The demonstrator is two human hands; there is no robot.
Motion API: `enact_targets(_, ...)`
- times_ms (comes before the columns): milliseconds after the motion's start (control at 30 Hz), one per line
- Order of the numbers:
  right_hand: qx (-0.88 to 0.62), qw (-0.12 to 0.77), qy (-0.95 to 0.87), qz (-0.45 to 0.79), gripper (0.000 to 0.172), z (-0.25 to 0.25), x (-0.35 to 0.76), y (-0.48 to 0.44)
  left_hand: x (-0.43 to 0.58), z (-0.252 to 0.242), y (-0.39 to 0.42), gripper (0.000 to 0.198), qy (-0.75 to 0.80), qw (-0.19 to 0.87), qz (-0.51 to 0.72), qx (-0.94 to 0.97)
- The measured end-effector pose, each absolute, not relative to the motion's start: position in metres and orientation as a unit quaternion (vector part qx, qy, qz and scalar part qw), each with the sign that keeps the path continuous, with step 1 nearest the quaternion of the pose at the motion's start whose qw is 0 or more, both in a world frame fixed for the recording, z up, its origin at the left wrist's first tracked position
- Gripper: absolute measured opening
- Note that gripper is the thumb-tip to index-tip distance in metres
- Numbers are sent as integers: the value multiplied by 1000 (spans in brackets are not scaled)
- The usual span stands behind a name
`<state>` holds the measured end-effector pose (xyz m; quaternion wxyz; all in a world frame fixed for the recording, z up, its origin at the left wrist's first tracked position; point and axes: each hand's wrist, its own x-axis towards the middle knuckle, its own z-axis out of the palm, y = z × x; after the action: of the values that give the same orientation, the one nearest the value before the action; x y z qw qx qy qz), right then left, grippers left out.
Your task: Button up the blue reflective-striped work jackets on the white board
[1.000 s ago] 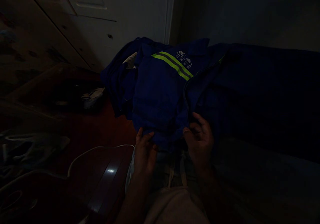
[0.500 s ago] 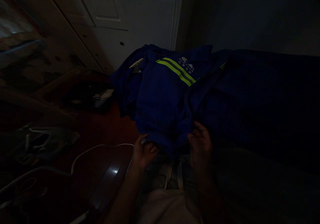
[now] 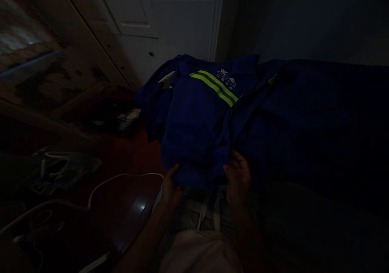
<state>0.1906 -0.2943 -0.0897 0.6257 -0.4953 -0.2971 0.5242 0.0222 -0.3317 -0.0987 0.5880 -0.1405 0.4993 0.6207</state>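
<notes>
A dark blue work jacket (image 3: 194,123) lies spread in front of me, with a yellow-green and grey reflective stripe (image 3: 214,87) and white printed lettering across its chest. My left hand (image 3: 171,188) grips the jacket's lower edge at the left, thumb on top and the other fingers under the cloth. At the zip side of the hem, my right hand (image 3: 238,171) pinches the fabric between thumb and fingers. More blue cloth stretches off to the right, where it is too dark to tell one garment from another.
White cabinets (image 3: 182,25) stand behind the jacket. On the reddish-brown floor (image 3: 133,151) at left, a pale cable (image 3: 118,176) runs near a crumpled plastic bag (image 3: 60,167). A dark bundle (image 3: 117,117) lies by the cabinet base. Pale drawstrings (image 3: 203,212) hang at my waist.
Both hands have shifted slightly left with the jacket's hem. My left fingers have gone further under the cloth, and the lower front lies flatter and wider. The view has moved a little.
</notes>
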Motion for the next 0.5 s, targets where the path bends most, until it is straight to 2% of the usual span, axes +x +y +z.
enact_targets(200,-500,626,-281,528,52,-92,195,-298,32,-103,-345,45,558,536,604,-190)
enact_targets(433,-557,595,-277,509,39,-103,202,-303,17,-111,-351,44,426,548,677,-246)
enact_targets(500,-565,602,-271,495,34,-104,204,-303,11,-117,-354,37,410,543,688,-252)
